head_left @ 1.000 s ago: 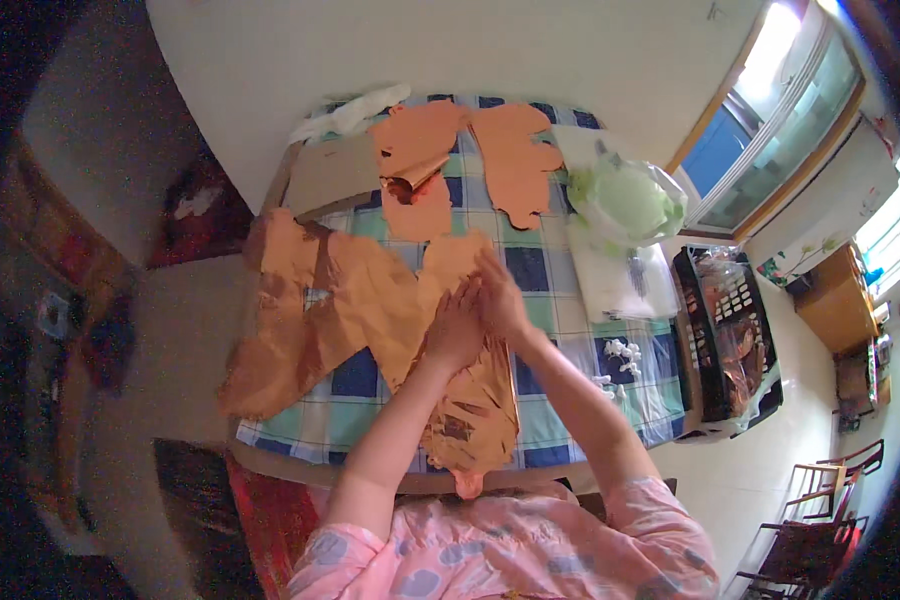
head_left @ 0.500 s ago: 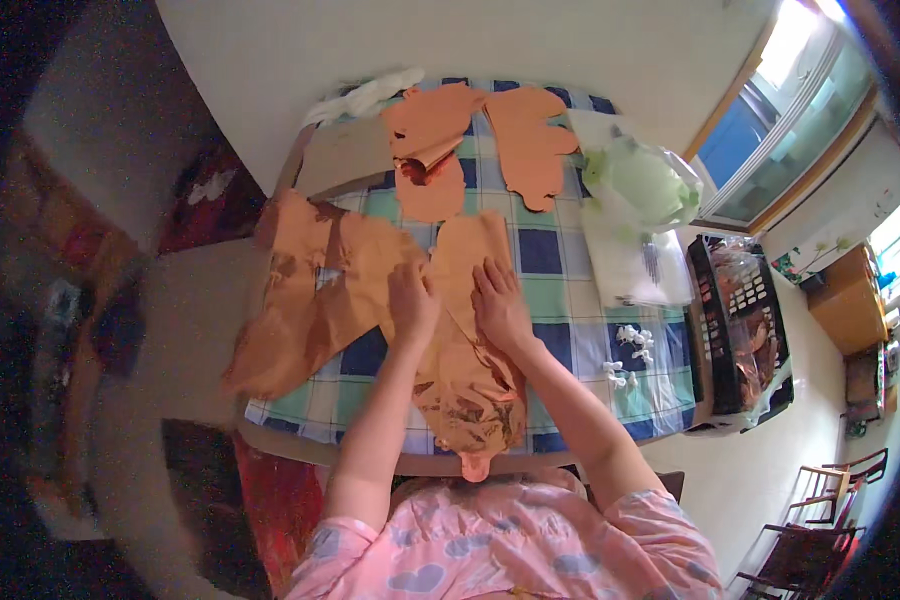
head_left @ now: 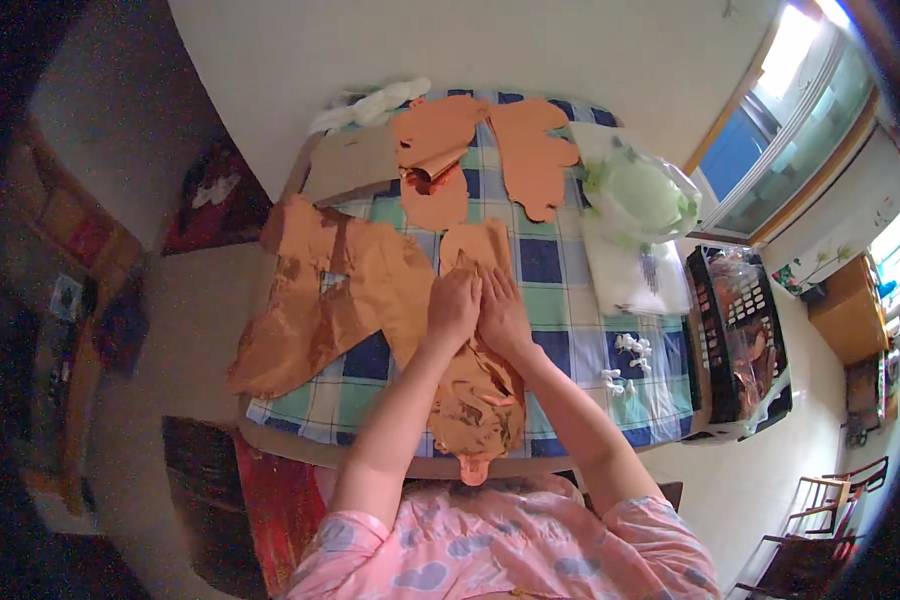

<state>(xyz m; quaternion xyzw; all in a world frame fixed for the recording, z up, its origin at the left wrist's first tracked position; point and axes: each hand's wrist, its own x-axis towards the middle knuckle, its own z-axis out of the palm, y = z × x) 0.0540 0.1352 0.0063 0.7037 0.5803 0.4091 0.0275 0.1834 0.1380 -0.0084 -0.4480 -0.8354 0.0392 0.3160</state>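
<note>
A long copper-coloured foil balloon [head_left: 478, 395] lies flat and creased before me, its tab hanging over the near table edge. Near its middle my left hand [head_left: 455, 308] has its fingers curled onto the foil, pinching it. Right beside it, my right hand [head_left: 505, 318] lies flat on the same balloon, fingers stretched out. The two hands touch or nearly touch. Another large wrinkled foil balloon [head_left: 310, 325] spreads to the left, reaching up to the one under my hands. Two more flat foil pieces, one partly curled [head_left: 435, 130] and one smooth [head_left: 532, 155], lie farther back.
A checked cloth [head_left: 560, 400] covers the table. Small white pieces [head_left: 632, 350] lie at right, below a clear bag with something green [head_left: 642, 195]. Off the right edge stands a black basket [head_left: 738, 335]. A beige flat piece [head_left: 350, 163] and white bundle [head_left: 385, 103] lie back left.
My left hand has moved right across the foil, up against my right hand. The right hand has barely shifted and stays flat. The view has tilted slightly.
</note>
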